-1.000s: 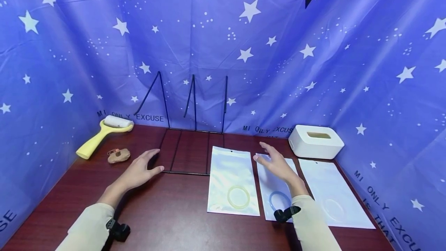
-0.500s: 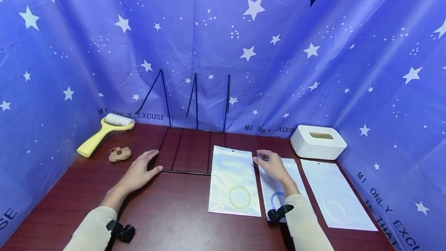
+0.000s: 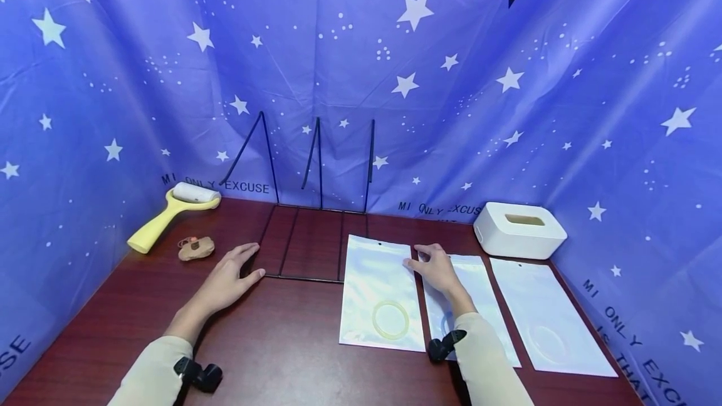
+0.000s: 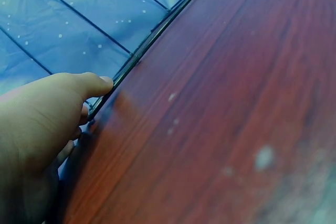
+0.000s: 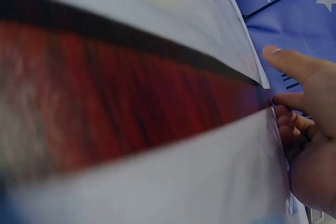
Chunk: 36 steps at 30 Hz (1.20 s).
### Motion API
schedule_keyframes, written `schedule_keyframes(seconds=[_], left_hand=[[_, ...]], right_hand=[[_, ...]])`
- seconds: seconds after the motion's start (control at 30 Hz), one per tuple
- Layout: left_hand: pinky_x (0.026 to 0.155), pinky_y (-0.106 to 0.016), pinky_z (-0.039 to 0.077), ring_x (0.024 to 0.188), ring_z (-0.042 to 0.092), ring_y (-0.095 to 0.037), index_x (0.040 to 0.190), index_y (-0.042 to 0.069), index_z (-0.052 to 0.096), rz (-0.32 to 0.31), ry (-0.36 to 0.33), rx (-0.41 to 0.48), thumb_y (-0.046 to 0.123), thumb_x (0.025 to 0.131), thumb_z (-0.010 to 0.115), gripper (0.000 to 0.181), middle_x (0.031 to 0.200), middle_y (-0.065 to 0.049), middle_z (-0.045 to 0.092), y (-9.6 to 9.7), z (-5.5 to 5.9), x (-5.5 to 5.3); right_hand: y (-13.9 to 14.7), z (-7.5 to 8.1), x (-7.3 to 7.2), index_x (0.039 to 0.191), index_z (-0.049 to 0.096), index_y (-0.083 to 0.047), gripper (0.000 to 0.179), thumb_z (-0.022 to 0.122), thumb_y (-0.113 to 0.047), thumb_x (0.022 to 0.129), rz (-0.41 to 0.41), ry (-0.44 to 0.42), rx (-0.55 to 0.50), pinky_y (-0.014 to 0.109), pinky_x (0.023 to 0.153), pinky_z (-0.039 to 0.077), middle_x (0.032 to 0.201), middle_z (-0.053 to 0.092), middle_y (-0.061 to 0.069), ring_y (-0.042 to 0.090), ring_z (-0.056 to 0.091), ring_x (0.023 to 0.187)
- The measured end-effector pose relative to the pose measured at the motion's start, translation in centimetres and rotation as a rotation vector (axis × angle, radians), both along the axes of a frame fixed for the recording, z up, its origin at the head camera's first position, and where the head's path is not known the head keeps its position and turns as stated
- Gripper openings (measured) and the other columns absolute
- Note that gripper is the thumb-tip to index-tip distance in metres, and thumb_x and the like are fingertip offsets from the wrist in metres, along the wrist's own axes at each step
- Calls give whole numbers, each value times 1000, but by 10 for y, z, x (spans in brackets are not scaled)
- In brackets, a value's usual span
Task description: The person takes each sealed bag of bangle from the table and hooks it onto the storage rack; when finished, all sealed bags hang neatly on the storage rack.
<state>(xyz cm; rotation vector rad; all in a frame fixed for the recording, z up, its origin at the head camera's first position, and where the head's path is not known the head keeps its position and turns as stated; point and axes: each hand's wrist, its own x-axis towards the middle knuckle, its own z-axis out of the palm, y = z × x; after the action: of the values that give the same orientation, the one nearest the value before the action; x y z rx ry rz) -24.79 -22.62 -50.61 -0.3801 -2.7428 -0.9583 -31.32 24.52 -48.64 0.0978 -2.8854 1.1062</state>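
Three white zip pouches lie on the table. The left pouch (image 3: 375,277) shows a yellow ring (image 3: 390,319), and a blue ring is partly hidden by my right wrist on the middle pouch (image 3: 479,293). On the right pouch (image 3: 544,296) a pale ring is faint. My right hand (image 3: 439,273) hovers at the left pouch's upper right edge, thumb and forefinger apart, the thumb over the pouch. By the front left corner of a black wire rack (image 3: 304,279) is my left hand (image 3: 228,281), fingers loosely spread; in the left wrist view its thumb (image 4: 97,85) meets the rack's rod.
A yellow-handled lint roller (image 3: 160,224) and a small brown object (image 3: 196,248) with an orange cord lie at the left. Toward the back right stands a white tissue box (image 3: 519,240). A blue star-printed cloth (image 3: 350,67) encloses the table (image 3: 271,343).
My right hand has moved left and lower to the left pouch's edge, its fingers drawing closer together. The left hand has stayed by the rack. The view has shifted slightly.
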Motion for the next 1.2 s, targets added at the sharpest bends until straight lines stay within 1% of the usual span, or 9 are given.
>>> schedule_keyframes(seconds=[0.13, 0.27, 0.43, 0.5, 0.6, 0.77, 0.97, 1.07, 1.2], left_hand=[[116, -64, 35, 144, 41, -48, 147, -10, 48, 1, -2, -1, 22, 97, 71, 64, 153, -27, 48, 1, 1, 1], [116, -65, 36, 144, 41, -48, 148, -9, 48, 9, -2, -3, 23, 97, 71, 64, 153, -27, 48, 0, 1, 1], [116, -64, 36, 143, 42, -48, 148, -9, 49, 12, 2, -10, 23, 97, 72, 64, 153, -27, 49, 0, 0, 1], [116, -64, 36, 143, 42, -48, 148, -9, 49, 11, 1, -10, 22, 97, 72, 64, 153, -27, 49, 1, 0, 1], [115, -64, 36, 143, 42, -48, 147, -9, 49, 5, -1, -4, 23, 97, 72, 64, 152, -27, 49, 1, 1, 1], [114, -64, 39, 142, 45, -48, 146, -9, 51, 3, 7, 14, 22, 96, 73, 63, 151, -26, 51, -3, 1, 2], [112, -62, 43, 139, 50, -47, 143, -8, 55, 5, 22, 25, 18, 94, 76, 60, 147, -25, 55, -6, 2, 2], [111, -62, 44, 137, 53, -46, 141, -7, 57, 8, 27, 30, 18, 92, 77, 58, 144, -24, 58, -7, 2, 2], [110, -61, 45, 136, 54, -45, 139, -5, 61, 15, 32, 35, 17, 91, 79, 56, 142, -23, 60, -8, 3, 1]], right_hand=[[-6, -2, -2, 141, 61, 2, 63, 82, -26, 88, -28, 9, 45, 41, 88, 48, 120, 58, 18, 27, 56, 99], [-8, -2, -3, 140, 63, -1, 59, 82, -22, 89, -26, 20, 59, 38, 83, 44, 116, 58, 16, 26, 54, 96], [-8, -1, -2, 138, 64, -2, 53, 79, -20, 91, -18, -6, 49, 43, 88, 47, 123, 59, 17, 27, 56, 101], [-9, -1, -1, 136, 65, 0, 50, 78, -19, 92, -24, -9, 45, 45, 90, 48, 123, 60, 18, 29, 56, 103], [-11, 0, 0, 126, 67, 3, 41, 77, -17, 92, -40, -3, 32, 44, 88, 47, 119, 60, 18, 29, 54, 101], [-16, -2, 1, 113, 69, 4, 29, 76, -14, 92, -44, 36, 25, 39, 81, 43, 107, 59, 14, 25, 52, 93], [-20, -3, 2, 106, 73, 3, 20, 74, -12, 92, -61, 124, 11, 38, 81, 48, 99, 64, 12, 24, 58, 87], [-19, 0, 4, 102, 75, 2, 17, 73, -13, 94, -73, 162, -14, 37, 81, 51, 98, 67, 12, 23, 62, 87], [-18, 10, 8, 104, 77, -1, 18, 71, -16, 97, -71, 157, -88, 32, 78, 53, 97, 74, 13, 21, 65, 85]])
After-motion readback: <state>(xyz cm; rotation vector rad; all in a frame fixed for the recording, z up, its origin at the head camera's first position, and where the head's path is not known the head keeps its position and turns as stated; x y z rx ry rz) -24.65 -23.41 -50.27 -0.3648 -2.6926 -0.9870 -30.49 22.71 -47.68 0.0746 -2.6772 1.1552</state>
